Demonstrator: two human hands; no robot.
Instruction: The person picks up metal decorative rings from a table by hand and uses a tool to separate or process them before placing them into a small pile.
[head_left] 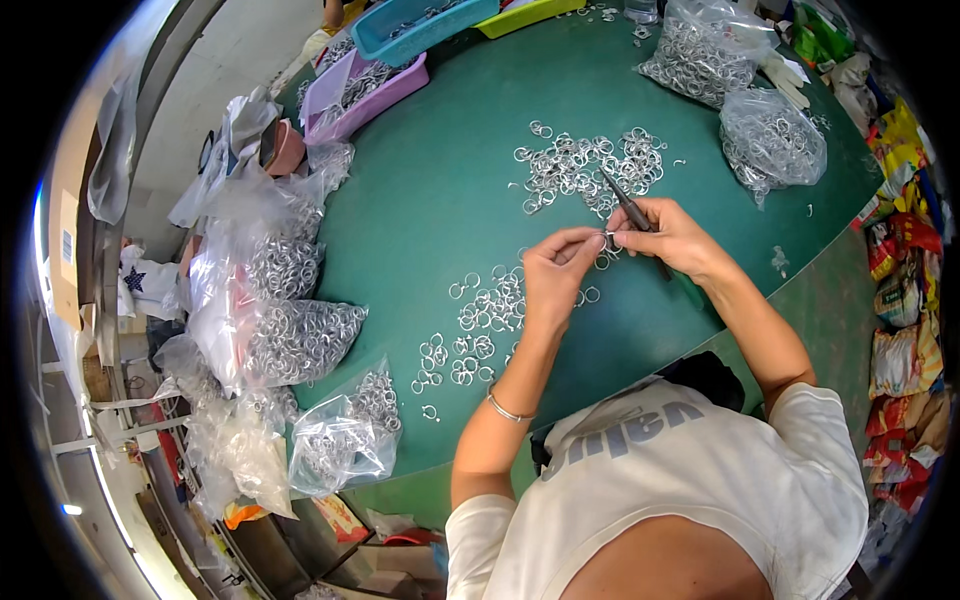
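Over the table, my left hand and my right hand meet fingertip to fingertip. Both are closed, pinching a small silver metal ring between them; its details are partly hidden by the fingers. A slim dark tool with a pointed tip also lies through my right hand, its tip toward the far left. Just beyond my hands spreads a pile of loose silver rings. Another scatter of rings lies left of my left wrist, some partly behind it.
Clear plastic bags of rings line the green table's left side, with another bag at the near left corner. Ring bags also stand far right. Purple, blue and yellow-green trays sit along the far edge.
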